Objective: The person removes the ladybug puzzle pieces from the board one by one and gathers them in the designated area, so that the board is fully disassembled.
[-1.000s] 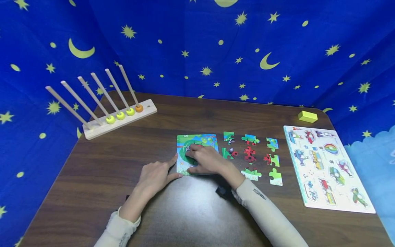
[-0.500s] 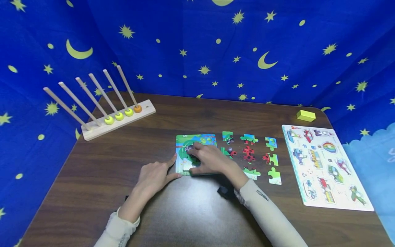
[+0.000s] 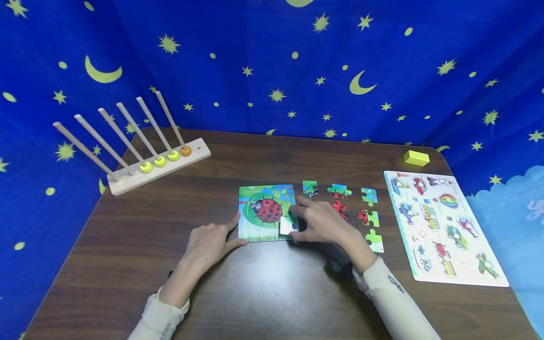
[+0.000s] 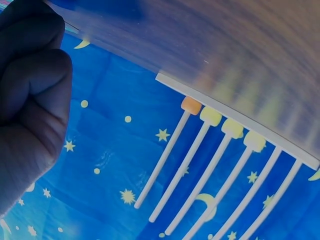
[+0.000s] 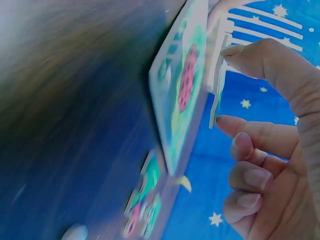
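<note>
A thin puzzle piece (image 3: 287, 226), white on the side facing up, is pinched between the thumb and index finger of my right hand (image 3: 323, 221). In the right wrist view the same piece (image 5: 218, 85) is seen edge-on, held apart from the board. Below it lies a square puzzle board (image 3: 259, 232) with a ladybug picture; the piece hides part of its lower right. My left hand (image 3: 208, 243) rests on the table at the board's left side, with index finger and thumb touching its edge. Several loose jigsaw pieces (image 3: 369, 195) lie to the right, some hidden by my right hand.
A wooden peg stand (image 3: 159, 171) with yellow and orange beads stands at the back left. To the right lies a white vehicle puzzle board (image 3: 446, 236), with a yellow block (image 3: 416, 158) behind it. A blue star-patterned curtain (image 3: 238, 85) hangs beyond the table.
My right hand has moved right, carrying the white-sided piece from the board's middle to its lower right and uncovering the ladybug. My left hand keeps its place; the view has shifted slightly.
</note>
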Demonstrator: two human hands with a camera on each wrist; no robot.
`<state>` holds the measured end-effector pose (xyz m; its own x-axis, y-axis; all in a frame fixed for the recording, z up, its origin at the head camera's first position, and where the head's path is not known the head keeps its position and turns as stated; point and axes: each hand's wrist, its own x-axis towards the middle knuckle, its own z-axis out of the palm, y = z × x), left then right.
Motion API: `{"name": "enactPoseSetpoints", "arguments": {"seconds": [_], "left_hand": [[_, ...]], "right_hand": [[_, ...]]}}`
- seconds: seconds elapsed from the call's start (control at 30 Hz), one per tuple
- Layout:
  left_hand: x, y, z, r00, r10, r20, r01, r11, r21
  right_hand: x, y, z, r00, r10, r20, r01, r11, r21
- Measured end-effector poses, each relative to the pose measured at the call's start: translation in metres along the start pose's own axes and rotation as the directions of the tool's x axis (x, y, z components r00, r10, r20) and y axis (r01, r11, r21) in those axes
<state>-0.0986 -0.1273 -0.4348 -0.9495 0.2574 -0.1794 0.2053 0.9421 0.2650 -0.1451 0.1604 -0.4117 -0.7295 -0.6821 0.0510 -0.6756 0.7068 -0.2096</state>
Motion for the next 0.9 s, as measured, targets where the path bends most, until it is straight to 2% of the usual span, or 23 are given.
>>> {"name": "enactPoseSetpoints", "arguments": {"seconds": [0.23,0.4,0.7,0.9], "left_hand": [[-0.001,-0.005,-0.001,1.000,-0.005,-0.001,0.005,1.000,-0.004],[-0.002,-0.007,-0.001,1.000,0.001,-0.004,-0.001,1.000,-0.003],[-0.003,-0.012,-0.003,1.000,-0.007,-0.003,0.007,1.000,-0.015],[-0.001,-0.013,-0.001,1.000,0.005,-0.002,-0.005,1.000,-0.025]], "right_hand": [[-0.021,0.008,0.002,0.998,0.060,0.027,-0.059,0.998,-0.012],[-0.032,0.014,0.006,0.997,0.071,0.030,-0.070,0.997,-0.018],[-0.039,0.019,0.013,0.995,0.089,0.055,-0.088,0.996,-0.015],[-0.041,0.020,0.016,0.996,0.082,0.045,-0.082,0.997,-0.004]]}}
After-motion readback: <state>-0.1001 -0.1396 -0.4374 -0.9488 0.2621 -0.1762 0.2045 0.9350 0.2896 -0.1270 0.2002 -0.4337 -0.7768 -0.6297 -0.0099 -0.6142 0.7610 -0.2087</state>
